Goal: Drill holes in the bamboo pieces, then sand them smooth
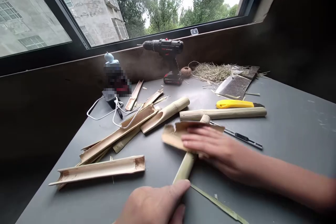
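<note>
Two bare hands work over a smooth grey table (pixel 296 133) in a dim room beside a window. The left hand (pixel 157 203), nearest the viewer, grips the lower end of a pale bamboo stick (pixel 185 168), which slants up and away to the right hand (pixel 220 147). That hand, slightly blurred, has its fingers nearly straight and is closed over a curled brown sheet (pixel 170 138) lying across the stick. Just beyond the right hand lie a bamboo tube (pixel 223 113) and a yellow utility knife (pixel 233 104); farther out, a broad metal blade (pixel 236 85) rests by a heap of straw-coloured slivers (pixel 212 72). Left of both hands are split bamboo pieces (pixel 105 170). Straight beyond the hands, a black cordless drill (pixel 168 47) stands upright near the dark wall (pixel 147 64), beneath a dark-framed window (pixel 220 27) showing trees and a weathered building.
</note>
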A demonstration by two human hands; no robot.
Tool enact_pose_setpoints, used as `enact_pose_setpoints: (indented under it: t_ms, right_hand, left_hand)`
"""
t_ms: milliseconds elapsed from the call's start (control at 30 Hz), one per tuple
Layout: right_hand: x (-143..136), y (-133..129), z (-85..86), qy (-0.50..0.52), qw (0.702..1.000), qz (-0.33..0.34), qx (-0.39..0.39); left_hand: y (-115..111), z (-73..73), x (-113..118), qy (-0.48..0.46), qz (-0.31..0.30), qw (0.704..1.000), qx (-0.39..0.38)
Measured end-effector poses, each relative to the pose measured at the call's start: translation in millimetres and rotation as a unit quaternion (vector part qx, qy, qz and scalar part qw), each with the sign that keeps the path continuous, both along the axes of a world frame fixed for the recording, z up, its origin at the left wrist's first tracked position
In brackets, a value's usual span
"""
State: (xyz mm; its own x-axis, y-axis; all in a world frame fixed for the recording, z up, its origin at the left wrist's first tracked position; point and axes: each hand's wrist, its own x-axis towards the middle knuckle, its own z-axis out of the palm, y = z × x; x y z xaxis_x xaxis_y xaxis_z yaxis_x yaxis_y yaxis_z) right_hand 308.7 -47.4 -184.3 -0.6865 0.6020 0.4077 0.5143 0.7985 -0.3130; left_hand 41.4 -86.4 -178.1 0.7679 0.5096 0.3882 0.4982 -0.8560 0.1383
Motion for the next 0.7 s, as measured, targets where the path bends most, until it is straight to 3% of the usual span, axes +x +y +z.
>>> enact_pose_setpoints:
  t_ms: [133, 300, 400, 533, 600, 700]
  right_hand:
    - [10.3, 14.1, -3.9, 0.003, 0.998, -0.066, -0.011]
    - [-10.3, -19.6, 7.1, -0.008, 1.0, 0.011, -0.009]
    - [-8.1, -18.5, 6.7, -0.005, 1.0, 0.015, 0.014]
    - [3.4, -2.7, 2.7, 0.004, 0.995, -0.091, 0.037]
    - [-2.1, -10.0, 2.6, 0.002, 0.993, -0.105, 0.052]
    - [-15.5, -26.9, 1.6, -0.006, 0.995, -0.027, 0.1]
  left_hand:
    - [-0.4, 1.0, -3.4, 0.053, 0.008, 0.995, 0.08]
    - [-1.2, 3.6, -4.0, 0.087, 0.05, 0.985, 0.143]
    - [0.1, 2.2, -4.1, 0.051, 0.047, 0.991, 0.111]
    - [7.8, 3.7, -6.9, 0.01, 0.075, 0.997, 0.0]
    - [11.3, 5.0, -7.8, 0.017, 0.063, 0.998, 0.013]
    - [13.0, 5.6, -8.3, 0.058, 0.02, 0.993, 0.098]
